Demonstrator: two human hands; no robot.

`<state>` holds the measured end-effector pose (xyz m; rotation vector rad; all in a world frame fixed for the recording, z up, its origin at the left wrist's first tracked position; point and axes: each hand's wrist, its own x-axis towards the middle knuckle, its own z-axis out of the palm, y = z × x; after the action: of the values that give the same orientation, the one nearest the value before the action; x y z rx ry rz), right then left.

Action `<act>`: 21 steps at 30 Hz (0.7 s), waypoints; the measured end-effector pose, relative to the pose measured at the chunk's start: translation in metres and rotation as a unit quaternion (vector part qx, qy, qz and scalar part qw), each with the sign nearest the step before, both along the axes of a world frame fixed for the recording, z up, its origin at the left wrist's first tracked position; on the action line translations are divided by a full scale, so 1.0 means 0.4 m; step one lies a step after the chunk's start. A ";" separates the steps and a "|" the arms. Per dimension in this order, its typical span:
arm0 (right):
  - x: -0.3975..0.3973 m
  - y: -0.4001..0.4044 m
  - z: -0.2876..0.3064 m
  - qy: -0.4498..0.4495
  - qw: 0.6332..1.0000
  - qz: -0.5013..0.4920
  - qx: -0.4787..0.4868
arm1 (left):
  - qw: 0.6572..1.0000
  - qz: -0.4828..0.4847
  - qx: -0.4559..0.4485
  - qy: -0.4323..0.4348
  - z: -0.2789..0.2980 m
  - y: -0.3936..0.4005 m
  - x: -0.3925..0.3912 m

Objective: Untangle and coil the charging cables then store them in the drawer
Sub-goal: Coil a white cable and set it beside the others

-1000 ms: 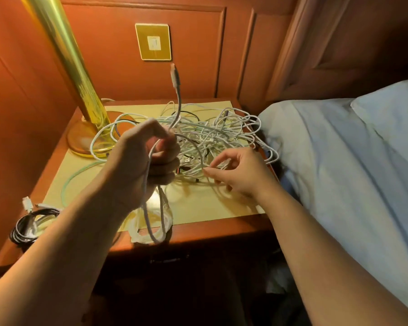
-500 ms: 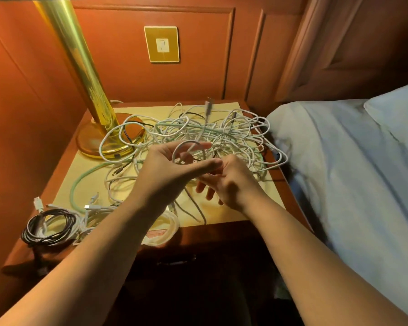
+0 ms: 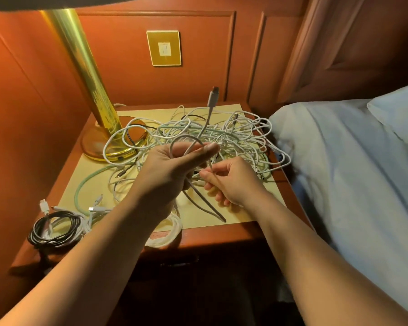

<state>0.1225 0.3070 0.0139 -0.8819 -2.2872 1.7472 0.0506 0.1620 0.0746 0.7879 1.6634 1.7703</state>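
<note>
Above the tabletop [image 3: 233, 215], left hand [image 3: 172, 168] is gripping a white cable [image 3: 206, 123] loop while right hand [image 3: 231, 182] is pinching its tail; coiling step, next wrap needs slack from the tangle [image 3: 222, 140].

Glossy brass lamp [image 3: 87, 74]; polished wood nightstand [image 3: 222, 234].

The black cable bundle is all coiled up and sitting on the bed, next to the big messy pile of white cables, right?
Not quite. The head view shows the black cable bundle coiled up, but it sits on the front left corner of the nightstand, not on the bed. The big messy pile of white cables lies further back on that same nightstand.
</note>
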 end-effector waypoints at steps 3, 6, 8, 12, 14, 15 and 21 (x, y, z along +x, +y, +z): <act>-0.008 0.006 -0.010 -0.012 1.000 -0.015 -0.012 | 0.998 -0.014 0.045 -0.029 0.049 -0.010 0.003; -0.017 0.011 -0.016 -0.010 1.000 -0.020 -0.008 | 0.998 0.033 0.052 -0.003 0.066 -0.022 -0.015; -0.019 0.016 -0.019 -0.014 1.000 -0.021 -0.012 | 0.996 0.068 0.027 0.045 0.049 -0.023 -0.029; -0.019 0.021 -0.022 -0.025 0.999 -0.011 0.042 | 0.970 0.073 -0.110 0.204 -0.032 -0.007 -0.046; -0.024 0.020 -0.018 -0.035 0.998 -0.020 0.041 | 0.953 0.060 -0.168 0.246 -0.080 0.007 -0.040; -0.027 0.020 -0.017 -0.045 0.998 -0.027 0.035 | 0.939 0.073 -0.194 0.275 -0.101 0.016 -0.034; -0.032 0.029 -0.030 -0.075 0.993 -0.045 0.074 | 0.877 0.110 -0.303 0.356 -0.127 0.042 -0.019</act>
<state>0.1098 0.3187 0.0018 -1.1015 -2.3918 1.4990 0.0429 0.1788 0.0237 1.0330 2.6922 0.9748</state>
